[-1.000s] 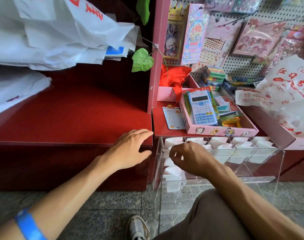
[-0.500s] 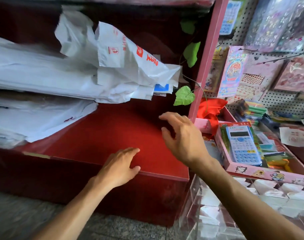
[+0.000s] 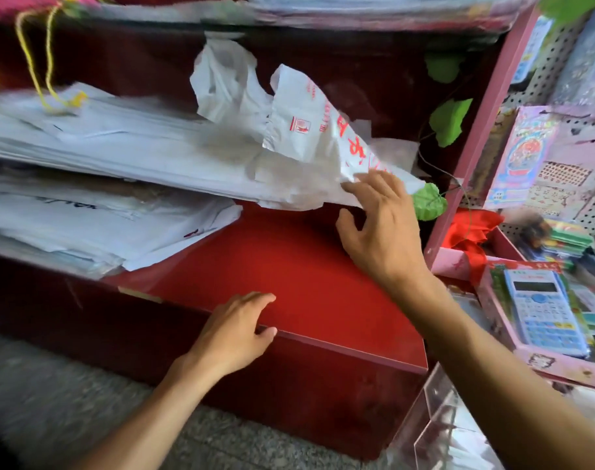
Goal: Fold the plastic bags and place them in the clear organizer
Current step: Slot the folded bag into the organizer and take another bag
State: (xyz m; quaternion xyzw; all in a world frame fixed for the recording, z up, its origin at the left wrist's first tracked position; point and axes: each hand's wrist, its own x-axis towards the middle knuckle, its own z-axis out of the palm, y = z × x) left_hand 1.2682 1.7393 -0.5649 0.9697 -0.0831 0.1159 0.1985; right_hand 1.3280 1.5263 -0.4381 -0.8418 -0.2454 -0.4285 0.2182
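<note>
Head view, person crouched before a red shelf (image 3: 289,276). The left hand (image 3: 231,334) rests on the shelf's front edge, fingers loosely extended over the top surface and thumb along the lip; it holds nothing. The right hand (image 3: 381,228) reaches up and forward with fingers spread and straight, its fingertips touching the lower corner of a white plastic bag with red print (image 3: 309,127); whether thumb and fingers have closed on the film cannot be told. This bag lies crumpled on top of a stack of flat white plastic bags (image 3: 119,147) at the back left of the shelf, above a second, lower stack (image 3: 96,225). The clear organizer (image 3: 438,432) stands at lower right, beside the shelf's end panel, only partly in view. To the right, a pink tray (image 3: 560,368) carries a blue calculator (image 3: 543,317). Green leaves (image 3: 450,120) hang near the pink upright (image 3: 476,137).
</note>
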